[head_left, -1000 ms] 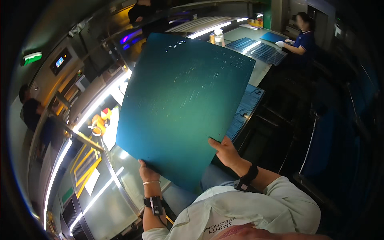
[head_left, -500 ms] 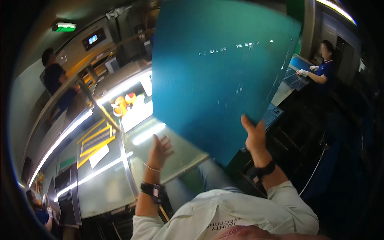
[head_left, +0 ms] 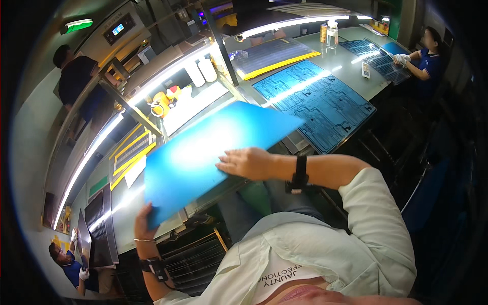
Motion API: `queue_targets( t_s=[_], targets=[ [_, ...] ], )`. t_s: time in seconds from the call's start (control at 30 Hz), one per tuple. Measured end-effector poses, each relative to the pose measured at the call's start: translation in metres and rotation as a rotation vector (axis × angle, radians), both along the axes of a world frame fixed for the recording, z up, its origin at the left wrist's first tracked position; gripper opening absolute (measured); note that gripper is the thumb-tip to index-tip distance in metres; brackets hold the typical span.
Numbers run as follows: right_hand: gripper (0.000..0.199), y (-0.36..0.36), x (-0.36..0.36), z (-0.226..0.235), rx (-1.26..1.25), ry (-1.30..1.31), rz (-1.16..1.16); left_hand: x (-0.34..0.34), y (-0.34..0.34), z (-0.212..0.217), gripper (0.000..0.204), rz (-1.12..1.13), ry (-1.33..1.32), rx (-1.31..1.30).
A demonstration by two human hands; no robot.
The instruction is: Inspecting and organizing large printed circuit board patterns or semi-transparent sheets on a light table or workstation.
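Note:
A plain, glossy blue panel (head_left: 254, 129) lies tilted in front of me over the bench, a bright lamp reflection on its face. My left hand (head_left: 145, 222) grips its near left corner, the thumb by the edge and the other fingers partly hidden behind it. Across the near edge, my right hand (head_left: 246, 163) rests flat on the upper face with fingers stretched out; its thumb is hidden. Beyond the panel to the right is a larger blue sheet with dark circuit-like traces (head_left: 325, 101), flat on the bench.
Yellow-edged dark panels (head_left: 274, 56) lie farther back. Orange tape rolls (head_left: 161, 104) and white rolls (head_left: 201, 71) stand under a lamp. A metal post (head_left: 223, 51) rises from the bench. Gloved people work at right (head_left: 429, 61) and lower left (head_left: 71, 259); another person (head_left: 76, 76) stands left.
The blue panel has swung down from upright to a low tilt, uncovering the traced sheet. My left hand has taken its corner; my right hand has moved left onto its face.

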State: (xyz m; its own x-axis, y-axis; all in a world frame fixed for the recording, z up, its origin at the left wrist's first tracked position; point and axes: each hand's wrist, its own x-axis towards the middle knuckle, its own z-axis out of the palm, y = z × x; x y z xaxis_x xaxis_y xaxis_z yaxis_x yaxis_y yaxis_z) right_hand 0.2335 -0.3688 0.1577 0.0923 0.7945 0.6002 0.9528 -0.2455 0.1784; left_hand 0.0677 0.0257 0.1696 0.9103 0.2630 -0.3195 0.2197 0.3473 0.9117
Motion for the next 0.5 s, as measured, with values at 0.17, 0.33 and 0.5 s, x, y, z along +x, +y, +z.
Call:
queue_targets(
  t_s=[0.17, 0.33, 0.5],
  targets=[
    [0.044, -0.016, -0.032, -0.064, -0.113, 0.387, 0.083, -0.002, -0.032, -0.07, 0.027, -0.03, 0.098, -0.039],
    [0.029, -0.129, -0.02, -0.023, 0.193, 0.749, -0.144, -0.001, -0.014, -0.123, 0.025, -0.119, 0.15, 0.067],
    [0.053, -0.236, 0.005, -0.06, 0.096, 0.475, -0.881, 0.01, -0.01, -0.119, 0.021, -0.235, 0.218, 0.107]
  ],
)
